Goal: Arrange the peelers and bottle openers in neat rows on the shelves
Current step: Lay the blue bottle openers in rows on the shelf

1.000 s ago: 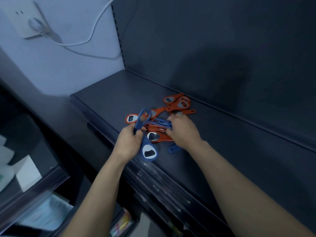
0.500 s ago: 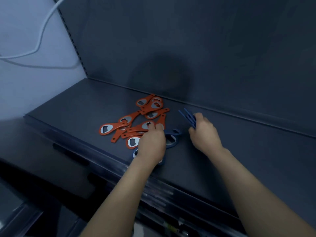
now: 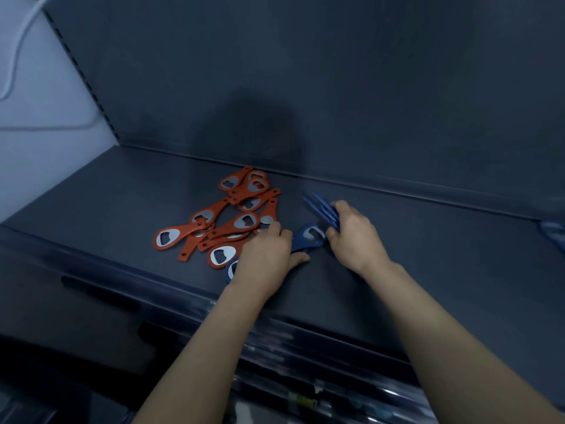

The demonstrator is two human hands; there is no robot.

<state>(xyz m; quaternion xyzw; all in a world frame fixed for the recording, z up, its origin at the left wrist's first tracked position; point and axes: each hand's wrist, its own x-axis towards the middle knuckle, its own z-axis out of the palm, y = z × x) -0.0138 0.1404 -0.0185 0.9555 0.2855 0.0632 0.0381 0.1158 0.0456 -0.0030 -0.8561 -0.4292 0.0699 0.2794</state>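
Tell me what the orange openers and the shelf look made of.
Orange openers: likely matte plastic or coated handles, evenly coloured, with bare shiny metal inserts at the heads. Shelf: probably painted metal, dark, smooth, faintly sheened.

Non-task stuff: pale wall [image 3: 39, 87] far left with a white cable [image 3: 19, 41] hanging down it. Perforated upright [image 3: 88, 87] runs between wall and dark back panel [image 3: 367, 87]; soft shadow [image 3: 253, 133] on the panel. Clear label rail [image 3: 275, 341] along the shelf [image 3: 122, 194] front edge, blurred coloured labels [image 3: 305, 399] below.
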